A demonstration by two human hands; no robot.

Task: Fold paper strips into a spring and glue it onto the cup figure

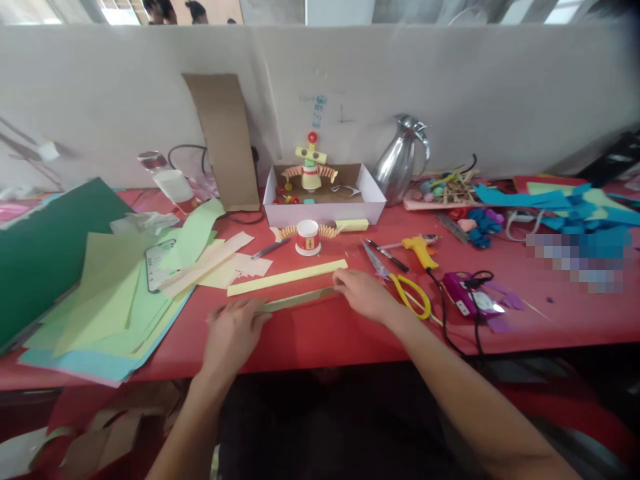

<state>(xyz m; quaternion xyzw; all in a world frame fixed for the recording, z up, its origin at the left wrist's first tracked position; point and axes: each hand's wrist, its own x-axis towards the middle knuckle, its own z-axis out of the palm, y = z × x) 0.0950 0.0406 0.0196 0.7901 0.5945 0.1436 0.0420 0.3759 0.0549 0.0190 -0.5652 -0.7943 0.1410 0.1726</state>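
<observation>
A craft workspace: a red worktop (320, 337) against a partition wall, with coloured paper sheets (115, 300) left of a white box (325, 207), scissors (405, 287) and glue gun (423, 250) to its right.

A long, narrow strip (300, 299) lies flat on the red table, slightly slanted, just below a yellow paper strip
</observation>
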